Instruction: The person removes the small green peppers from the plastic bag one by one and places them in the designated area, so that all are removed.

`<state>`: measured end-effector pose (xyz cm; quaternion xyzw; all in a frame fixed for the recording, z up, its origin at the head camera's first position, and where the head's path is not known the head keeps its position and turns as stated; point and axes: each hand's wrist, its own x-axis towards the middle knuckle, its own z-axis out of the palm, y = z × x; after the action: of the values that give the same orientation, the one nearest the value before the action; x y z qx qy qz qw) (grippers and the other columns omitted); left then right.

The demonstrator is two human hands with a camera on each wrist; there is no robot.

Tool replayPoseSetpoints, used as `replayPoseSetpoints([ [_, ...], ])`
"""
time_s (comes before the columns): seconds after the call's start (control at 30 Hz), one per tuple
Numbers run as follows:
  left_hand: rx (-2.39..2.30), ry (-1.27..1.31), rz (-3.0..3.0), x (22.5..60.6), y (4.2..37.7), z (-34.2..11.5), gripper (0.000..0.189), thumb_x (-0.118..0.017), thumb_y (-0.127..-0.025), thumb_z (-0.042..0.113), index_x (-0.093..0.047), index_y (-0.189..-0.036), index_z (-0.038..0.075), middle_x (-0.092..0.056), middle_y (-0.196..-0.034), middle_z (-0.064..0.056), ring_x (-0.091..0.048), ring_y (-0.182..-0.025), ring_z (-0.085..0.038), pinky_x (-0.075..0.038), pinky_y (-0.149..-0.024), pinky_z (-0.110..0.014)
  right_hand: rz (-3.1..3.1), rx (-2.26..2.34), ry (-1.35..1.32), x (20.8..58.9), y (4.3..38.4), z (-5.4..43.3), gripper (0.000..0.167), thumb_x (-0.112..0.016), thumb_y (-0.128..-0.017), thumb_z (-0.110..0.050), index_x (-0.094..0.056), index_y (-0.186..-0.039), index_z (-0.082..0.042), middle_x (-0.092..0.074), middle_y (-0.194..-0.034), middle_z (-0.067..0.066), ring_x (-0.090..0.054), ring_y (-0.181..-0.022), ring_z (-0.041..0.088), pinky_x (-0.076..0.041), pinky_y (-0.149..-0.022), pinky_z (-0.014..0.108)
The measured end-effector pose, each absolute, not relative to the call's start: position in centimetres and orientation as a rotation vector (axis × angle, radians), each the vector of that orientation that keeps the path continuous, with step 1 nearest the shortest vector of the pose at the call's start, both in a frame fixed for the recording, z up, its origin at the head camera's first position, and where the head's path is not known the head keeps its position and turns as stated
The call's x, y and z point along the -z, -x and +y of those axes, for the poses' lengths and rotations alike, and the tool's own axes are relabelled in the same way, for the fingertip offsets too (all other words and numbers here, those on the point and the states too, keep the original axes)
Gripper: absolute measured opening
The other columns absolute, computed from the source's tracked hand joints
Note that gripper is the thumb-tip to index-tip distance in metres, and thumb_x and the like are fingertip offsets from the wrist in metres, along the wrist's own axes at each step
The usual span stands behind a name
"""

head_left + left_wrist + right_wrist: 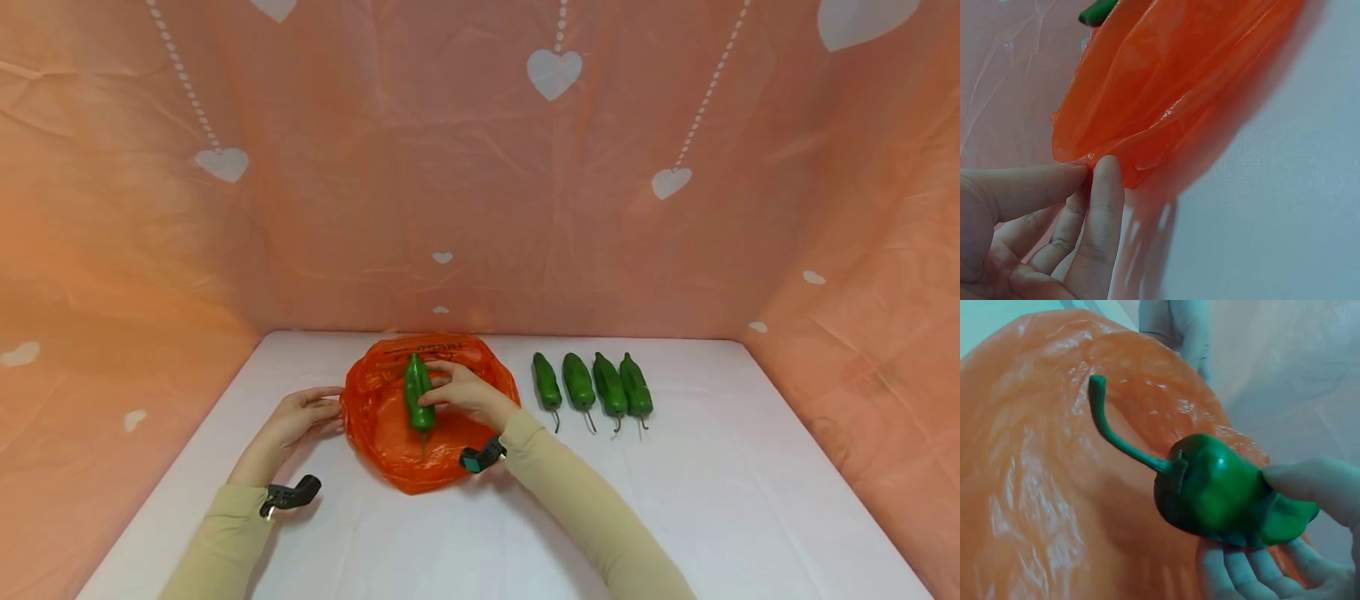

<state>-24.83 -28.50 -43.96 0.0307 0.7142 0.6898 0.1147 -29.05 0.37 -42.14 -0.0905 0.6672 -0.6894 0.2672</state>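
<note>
An orange-red plastic bag (390, 458) lies spread on the white table, its rim opened wide. My left hand (300, 421) pinches the bag's left edge between thumb and fingers; the left wrist view shows the thin plastic (1129, 125) caught at the fingertips. Over the bag, my right hand (468, 392) holds a green pepper (417, 396), its stem pointing toward the near side. In the right wrist view the thumb lies on top of the pepper (1210, 487) and the fingers support it from below, with the curved stem free.
Several green peppers stand in a row to the right of the bag, among them a leftmost pepper (547, 383) and a rightmost pepper (636, 387), stems toward the near side. A pink-orange cloth (480, 208) with white hearts encloses the white table (675, 517).
</note>
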Motion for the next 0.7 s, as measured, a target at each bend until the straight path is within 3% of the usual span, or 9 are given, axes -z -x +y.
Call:
replayPoseSetpoints([
  [0.43, -2.008, -0.09, 2.116, 44.1, 24.9, -28.7, 0.048, -0.053, -0.096, 0.0, -0.033, -0.137, -0.018, -0.067, -0.096, -0.009, -0.068, -0.082, -0.018, -0.056, -0.08, -0.036, 1.9, 1.858, 0.238, 40.4, 29.1, 4.0, 0.072, -0.068, -0.082, 0.008, -0.035, -0.144, -0.005, -0.057, -0.118, 0.019, -0.062, -0.096, 0.025, -0.054, -0.085, 0.041],
  [0.7, -1.98, -0.064, 2.131, 43.9, 24.9, -28.6, 0.049, -0.054, -0.097, 0.003, -0.034, -0.137, -0.016, -0.067, -0.098, -0.009, -0.068, -0.084, -0.018, -0.056, -0.081, -0.037, 1.933, 1.849, 0.227, 38.5, 28.7, 6.7, 0.073, -0.068, -0.085, 0.004, -0.032, -0.147, -0.01, -0.049, -0.132, 0.021, -0.059, -0.106, 0.027, -0.052, -0.09, 0.041],
])
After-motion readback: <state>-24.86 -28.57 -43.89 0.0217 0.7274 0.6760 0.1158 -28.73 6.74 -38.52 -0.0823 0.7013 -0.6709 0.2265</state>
